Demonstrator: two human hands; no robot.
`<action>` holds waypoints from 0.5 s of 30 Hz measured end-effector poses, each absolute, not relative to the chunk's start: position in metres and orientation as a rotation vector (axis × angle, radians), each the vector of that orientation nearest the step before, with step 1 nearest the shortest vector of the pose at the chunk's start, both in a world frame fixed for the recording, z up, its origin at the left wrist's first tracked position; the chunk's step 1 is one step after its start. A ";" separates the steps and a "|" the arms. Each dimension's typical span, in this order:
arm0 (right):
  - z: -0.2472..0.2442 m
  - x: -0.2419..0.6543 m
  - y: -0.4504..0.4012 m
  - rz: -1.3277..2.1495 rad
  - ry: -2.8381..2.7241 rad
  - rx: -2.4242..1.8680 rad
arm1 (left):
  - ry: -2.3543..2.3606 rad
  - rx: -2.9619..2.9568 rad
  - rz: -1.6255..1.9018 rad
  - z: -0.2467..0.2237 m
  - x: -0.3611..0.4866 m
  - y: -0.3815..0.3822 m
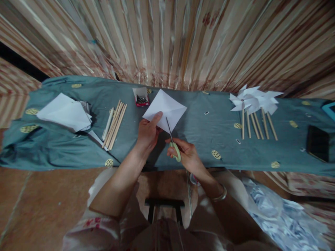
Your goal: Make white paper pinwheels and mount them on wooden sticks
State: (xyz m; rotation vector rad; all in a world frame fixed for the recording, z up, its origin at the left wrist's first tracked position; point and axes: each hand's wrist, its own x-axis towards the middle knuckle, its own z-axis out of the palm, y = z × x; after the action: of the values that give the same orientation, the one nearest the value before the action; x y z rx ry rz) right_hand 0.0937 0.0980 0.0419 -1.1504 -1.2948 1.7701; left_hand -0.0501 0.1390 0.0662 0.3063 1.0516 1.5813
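Head view: just right of the box [141, 101], the left hand's [148, 133] grip pinches white paper [169, 104]; the right hand's [188, 153] is closed on scissors [169, 129]. Loose pinching could let the cut veer.

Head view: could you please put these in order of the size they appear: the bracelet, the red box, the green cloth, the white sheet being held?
Largest: green cloth
Next: white sheet
Then: red box
Smallest: bracelet, a thin band
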 end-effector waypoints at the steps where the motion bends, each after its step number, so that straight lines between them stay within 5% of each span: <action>1: 0.042 0.094 0.098 1.765 -1.303 -1.150 | 1.059 0.300 1.578 0.067 -0.050 0.139; 15: 0.041 0.095 0.098 1.758 -1.312 -1.170 | 1.067 0.276 1.579 0.067 -0.049 0.140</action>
State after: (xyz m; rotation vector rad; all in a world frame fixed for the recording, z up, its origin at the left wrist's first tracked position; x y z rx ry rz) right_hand 0.0948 0.0980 0.0408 -1.1703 -1.3122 1.7576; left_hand -0.0486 0.1395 0.0666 0.2758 1.0670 1.5788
